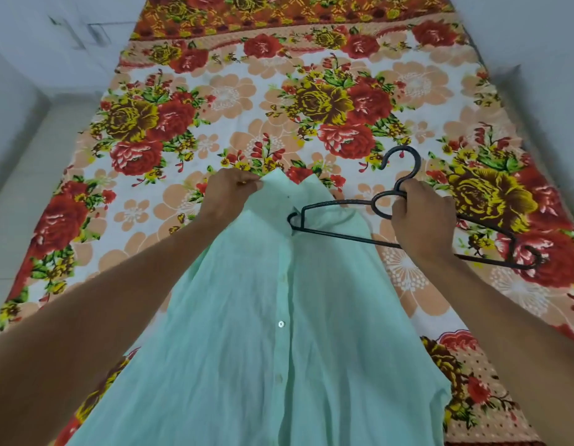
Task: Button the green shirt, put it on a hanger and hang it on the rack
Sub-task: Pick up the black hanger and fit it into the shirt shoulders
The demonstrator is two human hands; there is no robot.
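Note:
The pale green shirt [266, 333] hangs lifted in front of me, its front buttoned down the middle, its collar raised over the bed. My left hand [229, 193] pinches the collar at its left side. My right hand [422, 220] grips the black hanger [340, 235] just below its hook. The hanger's left end sits at the shirt's neck opening, touching the fabric; its right end sticks out past my hand over the bed.
A bed with a floral sheet [279, 101] of red, yellow and peach flowers fills the view under the shirt. Pale walls [37, 59] run along the left and right sides. No rack is in view.

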